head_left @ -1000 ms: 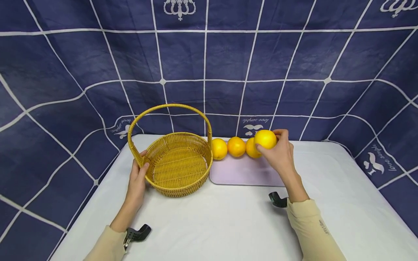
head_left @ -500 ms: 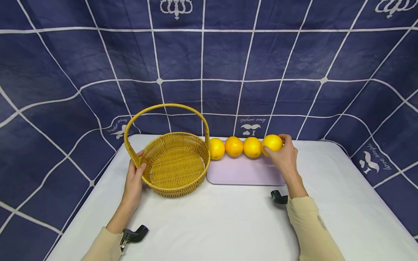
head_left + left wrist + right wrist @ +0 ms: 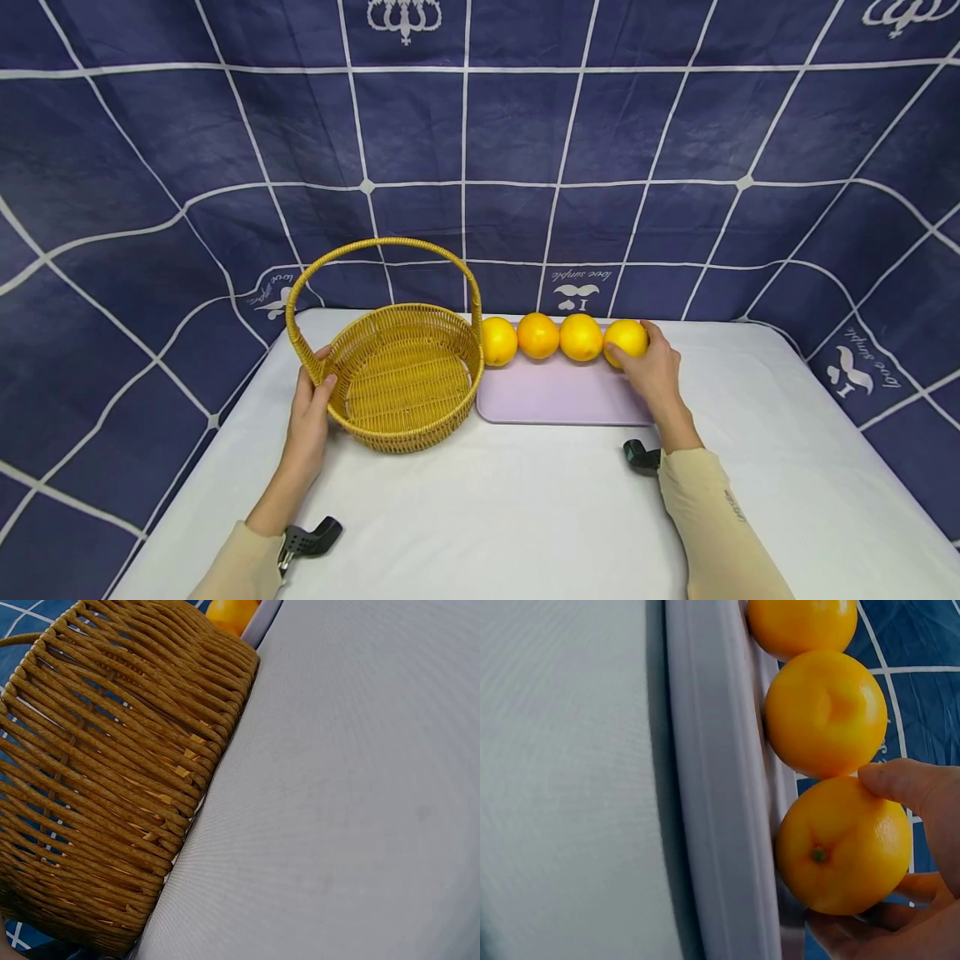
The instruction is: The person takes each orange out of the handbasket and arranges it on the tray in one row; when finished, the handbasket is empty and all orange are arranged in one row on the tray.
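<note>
On the white-covered bench (image 3: 525, 517), the left hand (image 3: 311, 412) grips the near-left rim of the round woven yellow wicker basket (image 3: 408, 379) with curled fingers. Beyond, the right hand (image 3: 656, 375) curls its thumb and fingers around the rightmost round orange fruit (image 3: 625, 339), which sits on the flat pale lilac board (image 3: 562, 400), touching the end of a row of three more oranges (image 3: 558, 337) along its far edge.
</note>
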Tool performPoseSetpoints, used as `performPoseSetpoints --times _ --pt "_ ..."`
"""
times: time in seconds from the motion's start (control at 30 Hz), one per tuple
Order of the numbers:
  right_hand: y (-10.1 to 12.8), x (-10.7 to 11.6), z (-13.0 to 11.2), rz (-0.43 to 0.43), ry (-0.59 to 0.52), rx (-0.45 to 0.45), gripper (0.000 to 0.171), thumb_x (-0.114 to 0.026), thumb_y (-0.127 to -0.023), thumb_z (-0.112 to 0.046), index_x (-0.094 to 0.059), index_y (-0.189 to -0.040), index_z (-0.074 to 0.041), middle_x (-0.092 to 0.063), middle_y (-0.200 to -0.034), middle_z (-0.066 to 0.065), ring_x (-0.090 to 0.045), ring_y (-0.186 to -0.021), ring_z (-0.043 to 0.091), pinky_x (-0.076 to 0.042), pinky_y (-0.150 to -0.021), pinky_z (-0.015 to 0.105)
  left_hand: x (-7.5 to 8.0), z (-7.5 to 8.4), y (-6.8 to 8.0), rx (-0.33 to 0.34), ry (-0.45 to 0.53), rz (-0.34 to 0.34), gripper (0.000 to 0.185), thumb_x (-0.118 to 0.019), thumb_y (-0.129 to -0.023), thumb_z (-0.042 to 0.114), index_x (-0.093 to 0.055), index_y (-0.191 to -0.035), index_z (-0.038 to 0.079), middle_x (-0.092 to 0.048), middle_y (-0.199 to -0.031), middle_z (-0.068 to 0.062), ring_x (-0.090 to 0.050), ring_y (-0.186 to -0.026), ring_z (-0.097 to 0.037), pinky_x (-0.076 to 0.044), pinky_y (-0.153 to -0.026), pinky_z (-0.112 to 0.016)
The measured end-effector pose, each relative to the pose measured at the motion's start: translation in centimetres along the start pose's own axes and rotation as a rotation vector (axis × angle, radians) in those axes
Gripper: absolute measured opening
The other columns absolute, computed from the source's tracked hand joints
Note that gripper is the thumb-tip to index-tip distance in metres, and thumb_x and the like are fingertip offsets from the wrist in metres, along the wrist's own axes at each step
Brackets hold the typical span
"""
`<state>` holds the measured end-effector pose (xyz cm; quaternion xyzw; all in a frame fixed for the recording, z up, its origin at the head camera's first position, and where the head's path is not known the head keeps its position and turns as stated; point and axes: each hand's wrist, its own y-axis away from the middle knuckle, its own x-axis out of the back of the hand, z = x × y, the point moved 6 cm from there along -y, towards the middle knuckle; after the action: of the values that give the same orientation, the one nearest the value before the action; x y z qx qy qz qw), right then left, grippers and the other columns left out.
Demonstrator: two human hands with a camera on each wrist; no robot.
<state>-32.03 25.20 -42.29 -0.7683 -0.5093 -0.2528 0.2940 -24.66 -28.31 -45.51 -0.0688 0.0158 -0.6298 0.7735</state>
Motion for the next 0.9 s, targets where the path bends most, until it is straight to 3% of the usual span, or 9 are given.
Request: performPoseSetpoints --times 0.27,0.57,0.9 --pt "0.07 0.17 -0.16 0.009 -0.01 -0.002 0.081 -0.072 -0.098 -0.033 -0.034 -0.161 0.001 -0.047 -0.157 0.03 -0.049 -0.138 0.052 -0.039 -0.119 0.059 0.03 -0.23 -0.08 0.019 -0.009 0.008 0.051 -0.038 -0.115 0.028 -0.029 -0.165 0.031 -0.03 -0.171 0.004 -0.03 -0.156 -0.021 -0.025 -0.125 -0.027" --pt "0.03 0.44 -0.19 0.033 -0.029 0.016 0.078 -0.072 -0.098 -0.031 -0.037 -0.16 0.002 -0.048 -0.155 0.032 -0.049 -0.139 0.052 -0.038 -0.119 0.06 0.05 -0.17 -0.03 0.001 -0.011 0.0 0.051 -0.038 -0.115 0.029 -0.028 -0.165 0.03 -0.03 -0.171 0.004 -0.03 -0.156 -0.021 -0.03 -0.11 -0.005" --pt "-0.05 0.6 -0.05 0.058 -0.043 0.017 0.075 -0.071 -0.098 -0.028 -0.039 -0.159 0.001 -0.05 -0.155 0.03 -0.05 -0.138 0.05 -0.038 -0.12 0.058 0.01 -0.06 0.09 -0.007 -0.016 -0.003 0.051 -0.038 -0.115 0.031 -0.028 -0.165 0.029 -0.031 -0.171 0.003 -0.031 -0.155 -0.021 -0.03 -0.108 -0.004"
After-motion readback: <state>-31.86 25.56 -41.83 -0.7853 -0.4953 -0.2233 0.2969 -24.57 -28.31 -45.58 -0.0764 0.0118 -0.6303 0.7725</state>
